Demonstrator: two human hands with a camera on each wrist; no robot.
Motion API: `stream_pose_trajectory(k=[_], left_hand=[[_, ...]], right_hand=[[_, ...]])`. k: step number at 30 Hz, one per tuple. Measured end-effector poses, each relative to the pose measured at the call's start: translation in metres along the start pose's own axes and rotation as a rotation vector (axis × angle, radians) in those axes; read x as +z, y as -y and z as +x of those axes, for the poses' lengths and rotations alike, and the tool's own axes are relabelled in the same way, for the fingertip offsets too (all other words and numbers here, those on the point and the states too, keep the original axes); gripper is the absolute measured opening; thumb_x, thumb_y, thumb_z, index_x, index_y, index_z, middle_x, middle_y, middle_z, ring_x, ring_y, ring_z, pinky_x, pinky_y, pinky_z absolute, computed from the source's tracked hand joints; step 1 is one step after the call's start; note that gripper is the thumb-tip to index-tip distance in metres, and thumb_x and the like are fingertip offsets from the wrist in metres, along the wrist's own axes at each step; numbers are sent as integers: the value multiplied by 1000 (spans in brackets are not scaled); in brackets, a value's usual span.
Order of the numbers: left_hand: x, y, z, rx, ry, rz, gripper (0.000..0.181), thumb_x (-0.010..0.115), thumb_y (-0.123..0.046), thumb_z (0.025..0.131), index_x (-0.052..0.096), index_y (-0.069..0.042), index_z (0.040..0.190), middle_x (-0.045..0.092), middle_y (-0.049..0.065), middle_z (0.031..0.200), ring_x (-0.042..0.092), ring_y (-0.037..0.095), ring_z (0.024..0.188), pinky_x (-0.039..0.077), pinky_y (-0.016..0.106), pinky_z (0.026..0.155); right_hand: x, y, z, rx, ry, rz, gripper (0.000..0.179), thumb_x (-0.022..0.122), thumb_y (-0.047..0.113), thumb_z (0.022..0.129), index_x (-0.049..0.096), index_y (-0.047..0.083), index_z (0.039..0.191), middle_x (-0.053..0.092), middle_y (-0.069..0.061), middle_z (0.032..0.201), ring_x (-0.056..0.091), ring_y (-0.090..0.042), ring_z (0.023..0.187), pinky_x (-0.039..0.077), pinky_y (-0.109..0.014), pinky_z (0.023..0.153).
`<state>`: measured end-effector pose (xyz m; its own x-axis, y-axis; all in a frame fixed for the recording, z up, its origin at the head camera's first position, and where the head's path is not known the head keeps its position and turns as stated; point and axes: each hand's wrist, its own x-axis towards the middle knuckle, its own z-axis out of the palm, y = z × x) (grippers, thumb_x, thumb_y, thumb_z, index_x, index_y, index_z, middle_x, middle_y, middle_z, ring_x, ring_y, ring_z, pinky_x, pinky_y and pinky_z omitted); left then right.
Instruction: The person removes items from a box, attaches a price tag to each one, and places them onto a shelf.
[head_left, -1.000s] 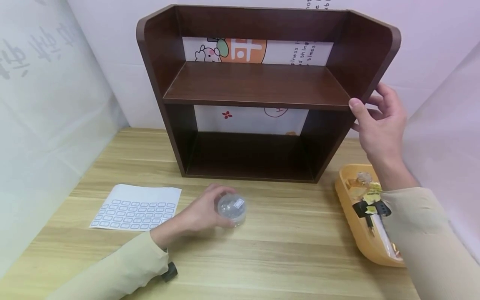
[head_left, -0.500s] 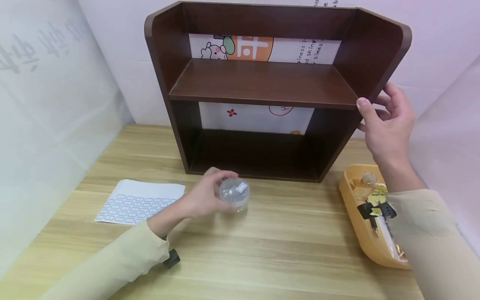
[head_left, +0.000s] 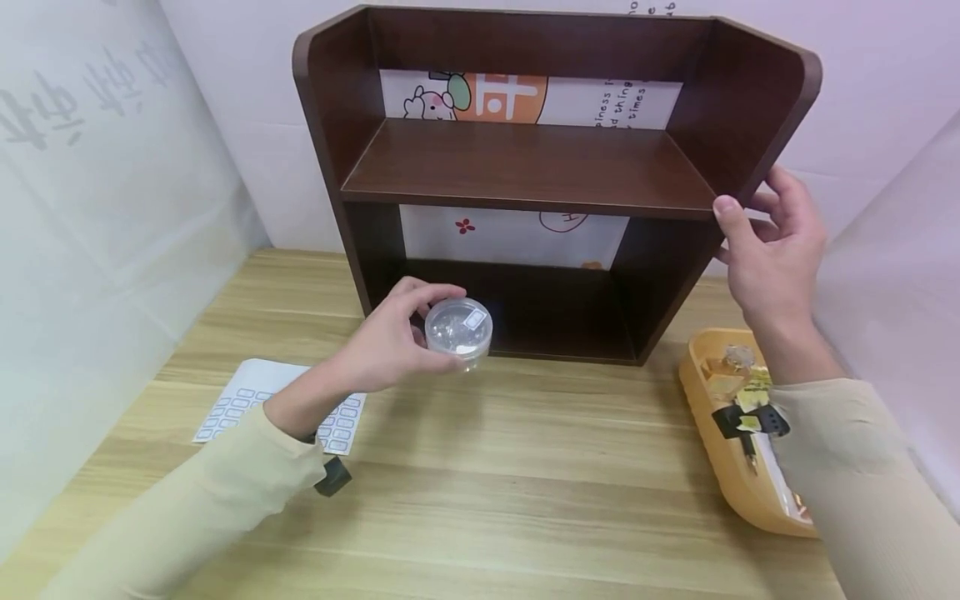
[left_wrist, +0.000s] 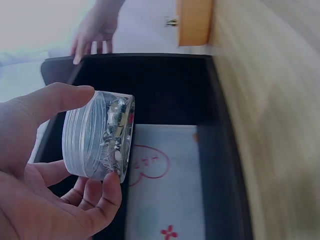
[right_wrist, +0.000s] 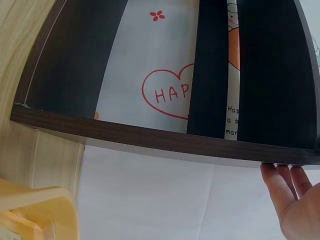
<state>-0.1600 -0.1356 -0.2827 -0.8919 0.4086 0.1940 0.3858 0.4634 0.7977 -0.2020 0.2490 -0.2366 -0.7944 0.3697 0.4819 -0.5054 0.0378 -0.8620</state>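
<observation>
My left hand (head_left: 386,342) holds a clear round plastic container (head_left: 453,333), thumb on one side and fingers on the other. A small label (head_left: 474,319) sticks to its lid. Through the wall, the left wrist view shows small shiny pieces packed inside the container (left_wrist: 115,135). It is in front of the lower compartment of a dark brown two-tier shelf (head_left: 525,167), which stands on the table. On the shelf's right side, my right hand (head_left: 780,258) rests its thumb on the front edge. Its fairly straight fingers (right_wrist: 277,185) touch the outer side panel.
A sheet of blue-framed labels (head_left: 251,387) lies at the left, partly under my forearm in view. To the right, a yellow basket (head_left: 697,417) holds a small glass bottle (head_left: 729,373), a pen and other items. White printed sheeting surrounds the wooden table (head_left: 540,483).
My left hand has lifted the container from the tabletop toward the shelf's lower compartment. The right hand stays at the shelf's side. The head view has shifted slightly.
</observation>
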Motion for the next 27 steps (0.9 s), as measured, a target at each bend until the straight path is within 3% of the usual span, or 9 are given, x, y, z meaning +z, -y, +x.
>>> stream_pose_trajectory(k=[8,15,21,27], left_hand=[[-22,-27,7,27,-14,37,72,91,-15,70,61,-15,135,47,7,122,55,27,88,54,35,75],[-45,-59,21,64,-14,66,73,91,-17,70,61,-15,137,48,8,122,47,24,105,53,34,80],[-59,-81,35,85,-40,110,74,91,-21,71,60,-15,138,49,8,123,46,23,108,52,34,83],[-71,-95,57,64,-76,82,73,90,-22,74,58,-13,139,51,8,121,49,23,106,47,33,84]], right_hand=[[2,-1,2,-17,-20,-27,43,76,3,87,69,17,128,65,-7,96,66,-14,70,54,-19,51],[1,1,2,-20,-19,-1,43,76,2,86,70,16,126,64,-8,94,65,-14,70,55,-20,51],[1,1,0,-17,-16,-9,42,76,2,86,70,15,125,65,-8,93,65,-15,69,55,-21,51],[1,0,-1,-12,-24,-12,42,77,2,86,70,15,126,65,-7,93,65,-14,69,54,-20,51]])
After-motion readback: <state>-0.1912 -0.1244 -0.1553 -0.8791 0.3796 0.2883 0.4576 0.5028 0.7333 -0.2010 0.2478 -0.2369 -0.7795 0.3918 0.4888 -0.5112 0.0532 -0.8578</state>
